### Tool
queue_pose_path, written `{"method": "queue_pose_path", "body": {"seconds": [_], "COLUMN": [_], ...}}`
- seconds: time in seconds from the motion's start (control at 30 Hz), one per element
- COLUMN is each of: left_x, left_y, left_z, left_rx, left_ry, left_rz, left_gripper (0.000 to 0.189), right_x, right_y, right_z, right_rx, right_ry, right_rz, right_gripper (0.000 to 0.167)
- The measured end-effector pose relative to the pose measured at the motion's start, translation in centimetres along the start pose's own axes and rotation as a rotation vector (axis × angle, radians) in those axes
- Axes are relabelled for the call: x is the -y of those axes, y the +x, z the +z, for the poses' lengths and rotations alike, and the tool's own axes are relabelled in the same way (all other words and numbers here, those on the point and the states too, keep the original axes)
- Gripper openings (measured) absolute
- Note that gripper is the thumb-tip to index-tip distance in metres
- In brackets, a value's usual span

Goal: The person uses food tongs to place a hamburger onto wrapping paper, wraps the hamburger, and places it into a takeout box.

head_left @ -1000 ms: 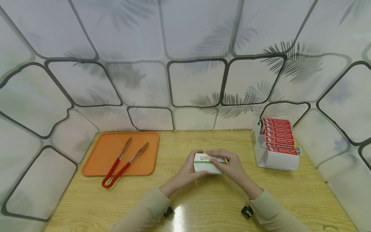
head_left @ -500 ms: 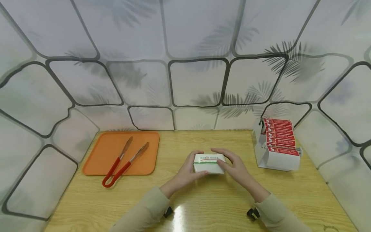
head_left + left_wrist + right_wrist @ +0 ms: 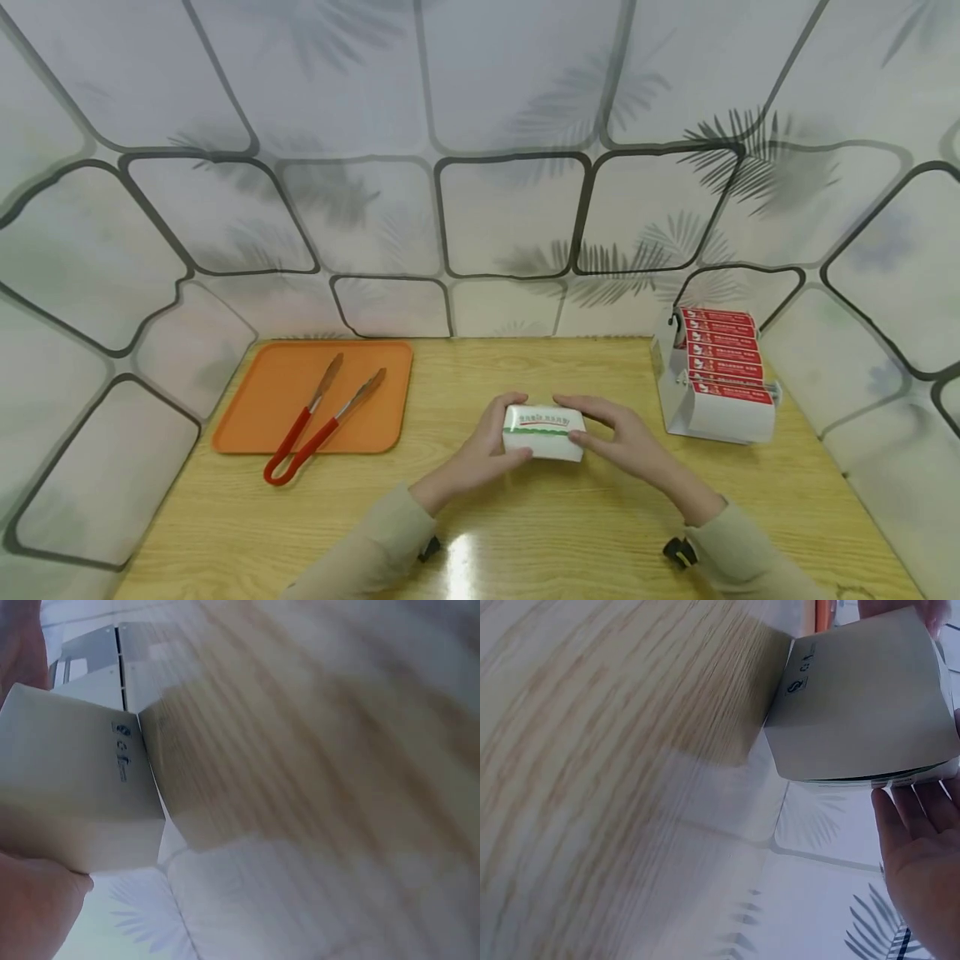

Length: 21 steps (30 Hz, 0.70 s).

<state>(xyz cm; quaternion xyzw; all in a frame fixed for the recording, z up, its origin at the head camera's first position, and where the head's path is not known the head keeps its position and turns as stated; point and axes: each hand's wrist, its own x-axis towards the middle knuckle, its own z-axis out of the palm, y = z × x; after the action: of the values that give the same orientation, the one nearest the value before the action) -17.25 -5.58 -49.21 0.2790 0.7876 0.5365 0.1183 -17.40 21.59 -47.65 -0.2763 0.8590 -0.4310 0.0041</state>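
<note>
A white paper food box (image 3: 543, 432) with a green wavy stripe and red-underlined print stands in the middle of the wooden table. My left hand (image 3: 483, 442) grips its left end, thumb on the near face and fingers around the back. At the right end my right hand (image 3: 626, 437) holds the box between thumb and fingers. In the right wrist view, the fingertips of the right hand (image 3: 922, 862) touch one side of the box (image 3: 862, 697). Small dark symbols show on a plain face of the box (image 3: 67, 765) in the left wrist view.
On the left lies an orange tray (image 3: 240, 417), with red-handled metal tongs (image 3: 303, 442) resting across it. A white holder (image 3: 670, 400) with several red-and-white folded packages (image 3: 726, 367) stands at the right. A patterned wall sheet (image 3: 510, 217) surrounds the table's back and sides.
My right hand has slid rightward from over the top of the box to its right end. The box has shifted slightly toward me; the left hand keeps its grip.
</note>
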Motion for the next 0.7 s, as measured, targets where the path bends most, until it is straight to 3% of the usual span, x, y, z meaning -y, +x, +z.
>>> {"method": "queue_pose_path", "body": {"seconds": [0.1, 0.23, 0.4, 0.7], "left_x": [0.0, 0.1, 0.5, 0.7], "left_y": [-0.2, -0.5, -0.5, -0.1], "left_z": [-0.5, -1.0, -1.1, -1.2], "left_rx": [0.033, 0.072, 0.068, 0.056], "left_ry": [0.081, 0.316, 0.565, 0.766], "left_rz": [0.051, 0.111, 0.174, 0.208], "left_gripper": [0.076, 0.074, 0.076, 0.072], "right_x": [-0.1, -0.5, -1.5, -2.3], "right_y": [0.0, -0.1, -0.2, 0.0], "right_z": [-0.1, 0.1, 0.7, 1.0], "right_rx": [-0.015, -0.052, -0.103, -0.154], "right_ry": [-0.046, -0.173, -0.286, -0.411], "right_rz": [-0.054, -0.2, -0.369, -0.6], "right_gripper": [0.052, 0.058, 0.063, 0.068]}}
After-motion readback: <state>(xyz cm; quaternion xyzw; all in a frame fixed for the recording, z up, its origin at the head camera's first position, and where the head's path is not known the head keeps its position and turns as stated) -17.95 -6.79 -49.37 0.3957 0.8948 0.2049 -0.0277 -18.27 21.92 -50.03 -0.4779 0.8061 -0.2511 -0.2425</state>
